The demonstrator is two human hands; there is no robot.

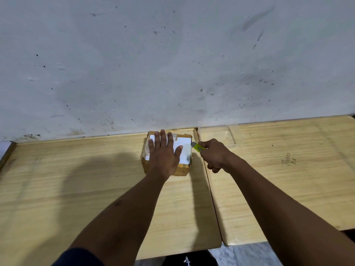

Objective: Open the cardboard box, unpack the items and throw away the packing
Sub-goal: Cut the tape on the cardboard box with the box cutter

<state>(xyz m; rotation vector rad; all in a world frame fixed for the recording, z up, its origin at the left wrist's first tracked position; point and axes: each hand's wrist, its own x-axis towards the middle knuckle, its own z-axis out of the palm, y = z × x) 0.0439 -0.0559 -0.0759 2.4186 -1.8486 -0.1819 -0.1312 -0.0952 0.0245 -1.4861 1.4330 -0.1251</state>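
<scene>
A small cardboard box (pixel 184 167) with a white label and clear tape on top sits at the far right of the left wooden table, close to the wall. My left hand (pixel 163 154) lies flat on the box's top with fingers spread. My right hand (pixel 214 155) is closed around a yellow-green utility knife (pixel 196 146), whose tip touches the box's upper right edge. The box is closed.
Two light wooden tables stand side by side: the left table (pixel 76 185) and the right table (pixel 278 179), with a narrow gap between them. A stained white wall (pixel 172 64) rises right behind. Tiled floor (pixel 247 254) shows below the tables' front edges.
</scene>
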